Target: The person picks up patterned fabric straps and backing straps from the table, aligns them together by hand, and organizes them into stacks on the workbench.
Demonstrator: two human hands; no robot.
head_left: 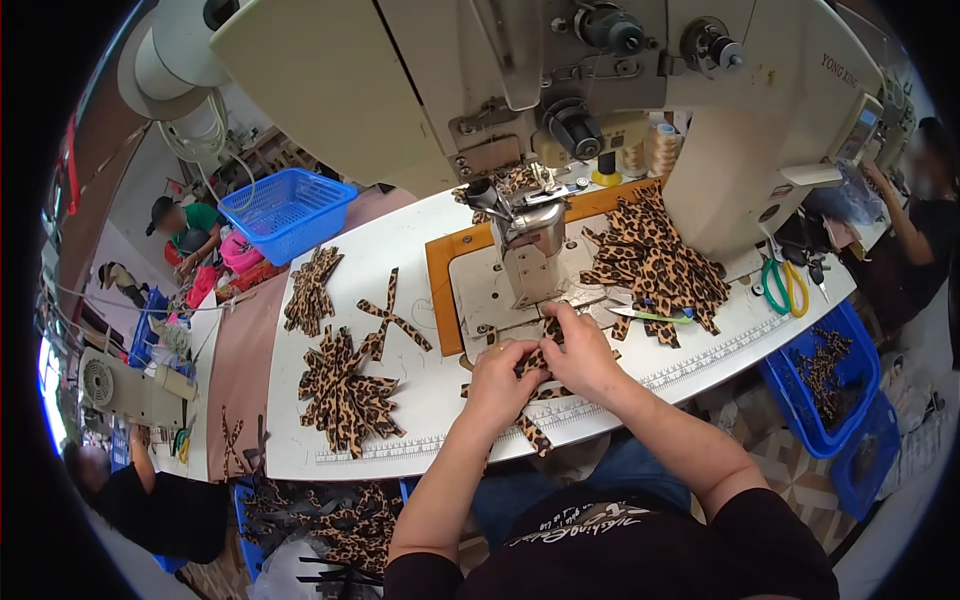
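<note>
My left hand (503, 378) and my right hand (583, 352) meet at the front of the sewing machine's post bed (530, 255). Pinched between the fingers of both is a leopard-print fabric strip (529, 366), partly hidden by them. More strip ends (534, 436) lie under and beside my hands, near the table's front edge. To the right of the post, a big heap of leopard-print strips (655, 260) rests on the table. A pointed tool with a light-green handle (655, 314) lies against its near side.
Leopard-print piles (348, 395) (313, 290) and crossed strips (392, 316) lie on the left. Green-and-yellow-handled scissors (786, 287) sit at the right, near a metal ruler (710, 358) along the front edge. Blue baskets (290, 215) (865, 375) flank the table. Other people work on both sides.
</note>
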